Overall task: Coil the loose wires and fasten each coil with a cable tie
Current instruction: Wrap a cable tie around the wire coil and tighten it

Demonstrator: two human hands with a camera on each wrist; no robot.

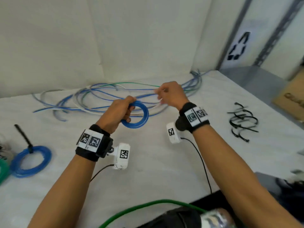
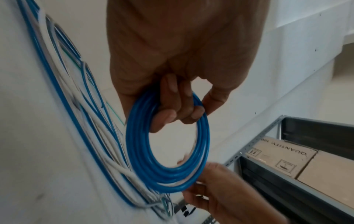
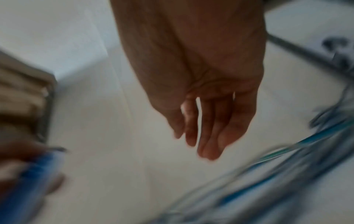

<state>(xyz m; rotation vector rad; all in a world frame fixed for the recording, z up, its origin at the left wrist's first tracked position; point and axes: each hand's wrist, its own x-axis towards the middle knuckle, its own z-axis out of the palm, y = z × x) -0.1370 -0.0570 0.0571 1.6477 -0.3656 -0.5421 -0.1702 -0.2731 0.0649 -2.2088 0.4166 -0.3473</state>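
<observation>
My left hand [image 1: 126,111] grips a small coil of blue wire [image 1: 139,119] by its top, held upright above the white table; the left wrist view shows the fingers [image 2: 172,106] curled through the coil [image 2: 166,159]. My right hand [image 1: 162,95] hovers just right of the coil over the tangle of loose blue, white and green wires [image 1: 98,97]. In the blurred right wrist view its fingers [image 3: 206,136] hang nearly straight and hold nothing. A heap of black cable ties [image 1: 241,122] lies on the table to the right.
At the left edge lie a blue coil [image 1: 31,162] fastened with a black tie [image 1: 24,139] and part of a green coil [image 1: 2,170]. A green cable [image 1: 139,209] crosses near my body. A cardboard box [image 1: 292,99] and metal shelving [image 2: 268,144] stand to the right.
</observation>
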